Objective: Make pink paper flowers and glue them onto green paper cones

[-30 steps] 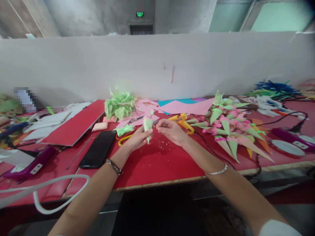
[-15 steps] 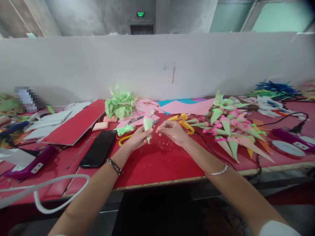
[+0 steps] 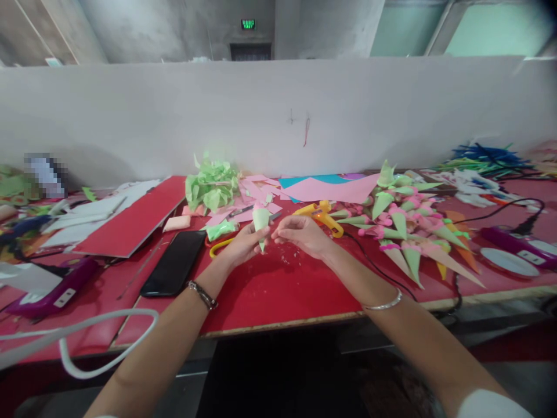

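Observation:
Between the thumb and fingers of my left hand (image 3: 243, 247) is a small pale green paper cone (image 3: 261, 219), its tip pointing down and a bit of pink at its top. Just right of the cone, my right hand (image 3: 300, 233) has its thumb and fingertips pinched together; whatever they hold, if anything, is too small to make out. Behind that hand lies a yellow glue gun (image 3: 321, 213) on the red table. Yellow-handled scissors (image 3: 216, 248) are partly hidden beside my left hand. A pile of green and pink paper cones (image 3: 402, 223) lies to the right.
A black phone (image 3: 173, 264) lies at the left, near a red board (image 3: 134, 217). Crumpled green paper (image 3: 212, 184) and pink sheets (image 3: 333, 188) lie along the white partition (image 3: 261, 116). Purple power strips (image 3: 517, 244) sit at both sides; a dark cord trails right of my right hand.
My right hand's fingertips have drawn into a pinch, dipping slightly and then coming nearer the cone. My left hand keeps the cone in almost the same place.

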`<state>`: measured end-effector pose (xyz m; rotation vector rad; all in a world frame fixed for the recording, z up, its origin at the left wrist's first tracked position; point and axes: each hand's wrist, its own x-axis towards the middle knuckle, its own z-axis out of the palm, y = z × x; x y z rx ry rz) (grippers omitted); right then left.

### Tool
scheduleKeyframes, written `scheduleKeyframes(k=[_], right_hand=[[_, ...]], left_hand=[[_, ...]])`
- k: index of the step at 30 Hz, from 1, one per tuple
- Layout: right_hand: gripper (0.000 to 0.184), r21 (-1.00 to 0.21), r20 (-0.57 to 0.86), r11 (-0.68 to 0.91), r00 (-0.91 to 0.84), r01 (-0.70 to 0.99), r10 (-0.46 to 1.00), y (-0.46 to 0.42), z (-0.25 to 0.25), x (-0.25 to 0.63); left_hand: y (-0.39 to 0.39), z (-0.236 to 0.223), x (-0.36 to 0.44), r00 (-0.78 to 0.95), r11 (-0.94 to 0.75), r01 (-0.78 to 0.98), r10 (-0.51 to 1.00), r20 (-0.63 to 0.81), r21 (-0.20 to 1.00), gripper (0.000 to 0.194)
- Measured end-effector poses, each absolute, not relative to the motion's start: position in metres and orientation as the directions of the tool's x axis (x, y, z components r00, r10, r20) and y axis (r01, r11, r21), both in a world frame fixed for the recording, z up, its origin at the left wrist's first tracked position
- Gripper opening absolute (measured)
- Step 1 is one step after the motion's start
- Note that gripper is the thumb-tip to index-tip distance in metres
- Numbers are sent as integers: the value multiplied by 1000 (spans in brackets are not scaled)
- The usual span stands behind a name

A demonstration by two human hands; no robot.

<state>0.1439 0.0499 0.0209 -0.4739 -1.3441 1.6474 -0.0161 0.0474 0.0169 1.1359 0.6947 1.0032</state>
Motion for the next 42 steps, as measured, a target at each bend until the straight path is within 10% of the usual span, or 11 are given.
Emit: scheduleKeyframes(k=[42], right_hand=[[21, -919, 298, 74, -560, -387, 773, 53, 21, 147]], left_hand=[[49, 17, -18, 380, 83, -370, 922, 69, 925, 32]])
